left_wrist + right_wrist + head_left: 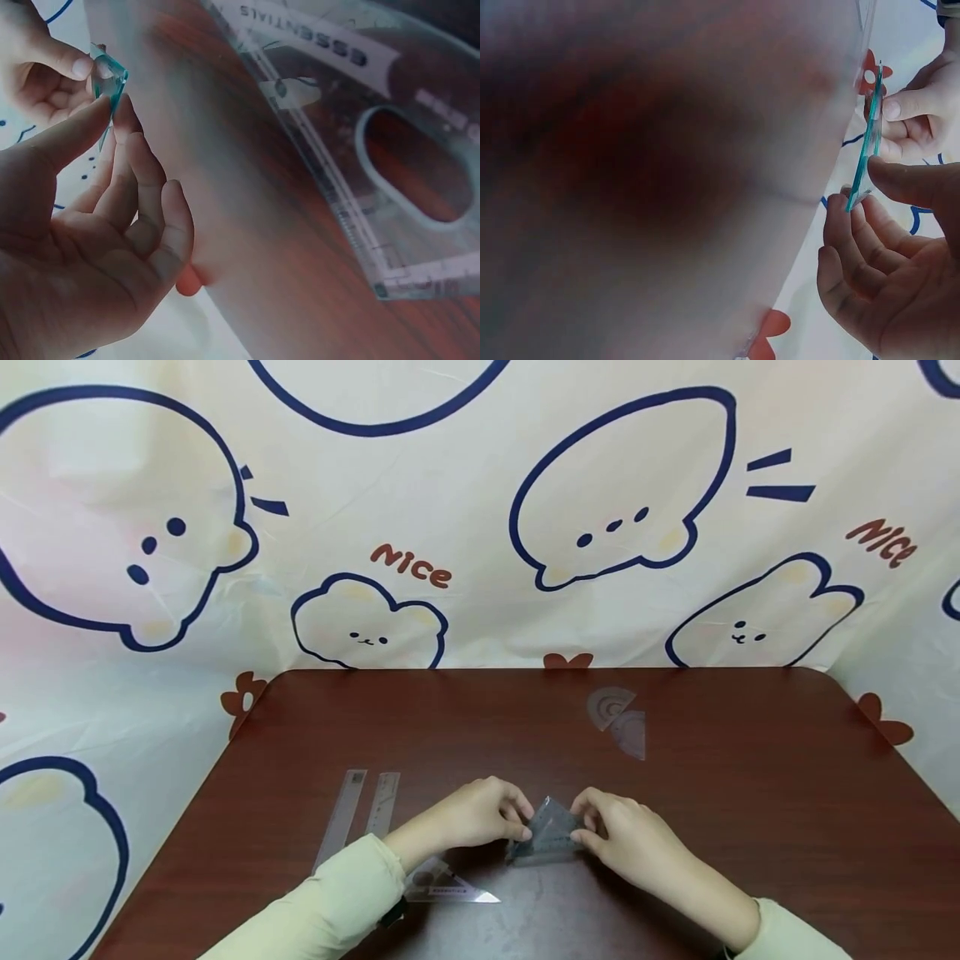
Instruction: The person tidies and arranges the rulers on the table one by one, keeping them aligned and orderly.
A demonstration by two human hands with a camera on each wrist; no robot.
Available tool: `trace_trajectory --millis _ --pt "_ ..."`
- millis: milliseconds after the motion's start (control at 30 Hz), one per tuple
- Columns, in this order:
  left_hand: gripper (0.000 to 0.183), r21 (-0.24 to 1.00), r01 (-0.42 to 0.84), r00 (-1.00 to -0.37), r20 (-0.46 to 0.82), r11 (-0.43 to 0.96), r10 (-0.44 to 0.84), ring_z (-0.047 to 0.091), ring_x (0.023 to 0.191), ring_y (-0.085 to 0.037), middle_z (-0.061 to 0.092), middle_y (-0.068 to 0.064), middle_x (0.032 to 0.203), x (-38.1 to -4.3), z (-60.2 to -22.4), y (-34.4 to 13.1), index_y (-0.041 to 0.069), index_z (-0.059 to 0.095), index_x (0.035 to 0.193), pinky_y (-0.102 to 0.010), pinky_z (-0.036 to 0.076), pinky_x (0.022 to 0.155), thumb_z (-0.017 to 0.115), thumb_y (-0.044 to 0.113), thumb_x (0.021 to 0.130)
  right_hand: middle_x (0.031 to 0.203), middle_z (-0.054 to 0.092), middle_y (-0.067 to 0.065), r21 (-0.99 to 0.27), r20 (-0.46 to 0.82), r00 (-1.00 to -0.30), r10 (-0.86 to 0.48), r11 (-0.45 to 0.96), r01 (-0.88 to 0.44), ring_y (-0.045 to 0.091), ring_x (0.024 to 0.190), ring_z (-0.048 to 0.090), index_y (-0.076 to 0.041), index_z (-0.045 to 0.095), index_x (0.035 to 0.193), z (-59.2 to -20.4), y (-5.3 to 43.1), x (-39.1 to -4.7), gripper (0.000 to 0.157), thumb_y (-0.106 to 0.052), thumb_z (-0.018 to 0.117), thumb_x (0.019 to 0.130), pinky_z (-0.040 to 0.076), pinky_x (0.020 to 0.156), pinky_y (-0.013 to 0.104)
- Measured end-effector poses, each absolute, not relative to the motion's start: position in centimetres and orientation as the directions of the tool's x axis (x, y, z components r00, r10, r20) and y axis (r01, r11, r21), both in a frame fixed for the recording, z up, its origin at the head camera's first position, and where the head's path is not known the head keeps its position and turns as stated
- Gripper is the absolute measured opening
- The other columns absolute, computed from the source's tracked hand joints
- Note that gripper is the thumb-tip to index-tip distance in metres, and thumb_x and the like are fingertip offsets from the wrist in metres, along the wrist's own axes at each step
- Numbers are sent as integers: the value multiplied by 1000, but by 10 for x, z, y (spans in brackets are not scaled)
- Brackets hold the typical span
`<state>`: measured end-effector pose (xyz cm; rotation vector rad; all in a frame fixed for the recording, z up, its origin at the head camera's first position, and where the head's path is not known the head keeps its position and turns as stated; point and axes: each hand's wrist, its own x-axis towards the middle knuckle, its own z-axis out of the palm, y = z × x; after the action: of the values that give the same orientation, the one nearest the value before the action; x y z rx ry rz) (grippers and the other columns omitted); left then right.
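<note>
Between my two hands, at the middle of the table in the head view, is a clear set square [551,833] raised off the surface. My left hand [486,812] pinches one corner between thumb and fingers. At the other corner, my right hand [630,837] pinches it the same way. Both wrist views show the set square [867,142] nearly edge-on, with a teal tint along its edge. A second clear set square [450,892] lies flat by my left forearm, partly hidden by the sleeve; the left wrist view shows its oval cut-out and "ESSENTIALS" label.
Two clear straight pieces, a wider ruler [343,814] and a narrower ruler [383,802], lie left of my left hand. Farther back, right of centre, two clear protractors [632,732] lie close together. A printed cloth [480,610] hangs behind the brown table [750,760].
</note>
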<state>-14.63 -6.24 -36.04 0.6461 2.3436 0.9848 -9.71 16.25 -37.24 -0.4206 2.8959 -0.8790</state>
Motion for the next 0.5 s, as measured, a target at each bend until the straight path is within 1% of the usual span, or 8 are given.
trace_trajectory --millis 267,500 --pt "10 745 238 -727 -288 622 623 64 68 -14 69 5 73 -140 -365 -64 11 71 94 -29 49 66 78 14 86 70 48 -12 -565 -12 -944 -330 781 -266 2 53 41 -13 64 100 -380 162 -87 20 -15 78 85 37 50 23" --pt "11 736 268 -710 -286 622 644 62 65 -9 67 9 70 -137 -370 -59 13 71 89 -26 47 67 80 15 84 72 48 -11 -594 -3 -938 -347 755 -277 1 54 41 -12 65 99 -384 167 -78 21 -13 79 84 37 49 22"
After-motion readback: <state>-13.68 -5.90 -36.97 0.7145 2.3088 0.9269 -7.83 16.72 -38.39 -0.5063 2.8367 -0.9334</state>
